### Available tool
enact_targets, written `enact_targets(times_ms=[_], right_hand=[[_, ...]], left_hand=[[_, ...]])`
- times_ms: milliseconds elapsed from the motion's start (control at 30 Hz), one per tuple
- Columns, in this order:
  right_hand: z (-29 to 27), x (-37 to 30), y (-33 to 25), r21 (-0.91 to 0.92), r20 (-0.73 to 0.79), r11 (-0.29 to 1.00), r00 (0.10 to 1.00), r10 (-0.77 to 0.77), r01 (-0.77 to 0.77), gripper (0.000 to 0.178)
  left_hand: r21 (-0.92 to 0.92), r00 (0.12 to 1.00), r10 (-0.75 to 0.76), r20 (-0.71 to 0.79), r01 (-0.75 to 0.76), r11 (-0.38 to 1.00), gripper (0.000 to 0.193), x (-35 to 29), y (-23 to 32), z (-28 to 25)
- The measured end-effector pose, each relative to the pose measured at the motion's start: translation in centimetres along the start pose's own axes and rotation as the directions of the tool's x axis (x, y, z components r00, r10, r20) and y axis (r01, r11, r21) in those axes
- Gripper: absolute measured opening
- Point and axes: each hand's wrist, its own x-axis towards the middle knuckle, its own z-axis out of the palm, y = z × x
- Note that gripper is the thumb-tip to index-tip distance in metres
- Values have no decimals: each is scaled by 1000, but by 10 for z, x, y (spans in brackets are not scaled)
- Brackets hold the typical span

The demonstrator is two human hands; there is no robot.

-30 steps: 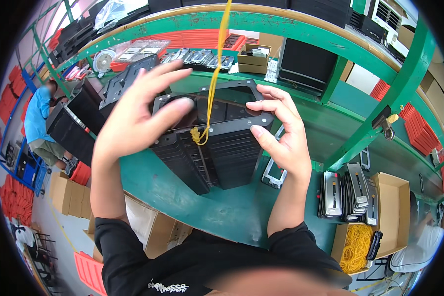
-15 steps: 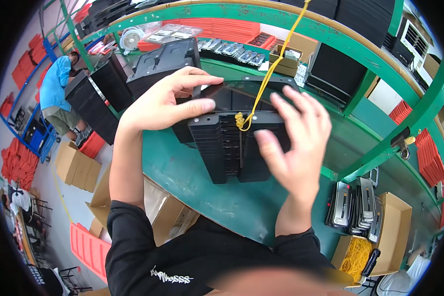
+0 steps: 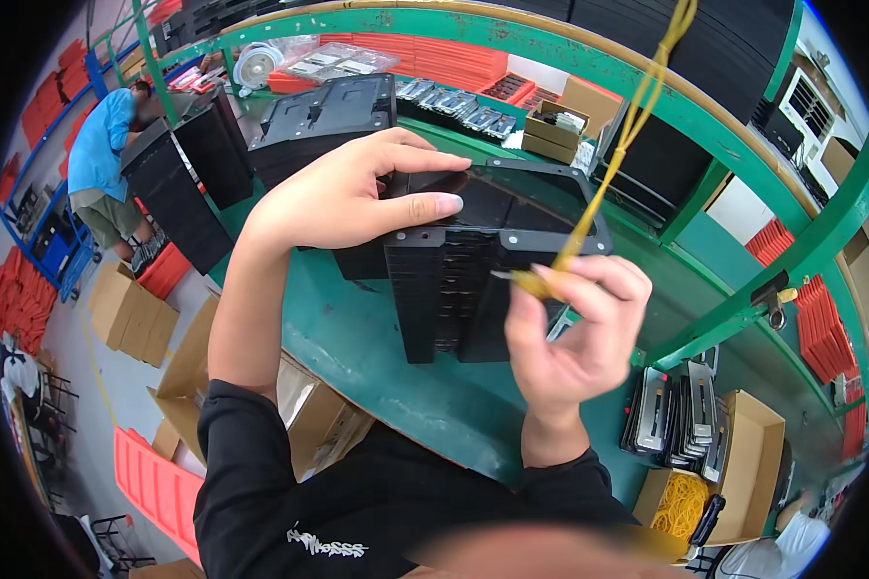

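Observation:
On the green table stands a tall stack of black plastic frames (image 3: 412, 294), a glossy dark panel (image 3: 507, 206) on its top. My left hand (image 3: 357, 191) rests on the stack's upper left, thumb and fingers stretched out across the top. Pinched between the thumb and fingers of my right hand (image 3: 584, 328) is the knotted lower end of a yellow cord (image 3: 603, 183), just off the stack's near right corner. A thin pale tip pokes out of the knot toward the stack; its kind is too blurred to tell. Upward, the cord runs past the green shelf beam.
More black stacks (image 3: 323, 111) stand behind and to the left. At right are metal-backed panels (image 3: 686, 410), an open carton (image 3: 751, 463) and a box of yellow cord (image 3: 681, 507). A green post (image 3: 753, 280) rises at right. A person in blue (image 3: 101, 164) stands far left.
My right hand, spread apart beside the cord before, has closed on its knotted end. The knot has moved off the stack's top to the right. My left hand stays on the stack.

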Motion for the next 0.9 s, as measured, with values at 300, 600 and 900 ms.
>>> enact_targets(times_ms=[300, 600, 900], right_hand=[[-16, 16, 14, 737, 3, 604, 895, 446, -304, 15], [-25, 9, 32, 522, 142, 835, 983, 119, -176, 20], [-7, 6, 14, 736, 295, 597, 945, 141, -319, 11]], left_hand=[[240, 983, 23, 182, -67, 969, 40, 15, 16, -18], [166, 942, 22, 334, -82, 983, 49, 27, 1, -21], [186, 960, 83, 269, -136, 973, 86, -2, 10, -12]])
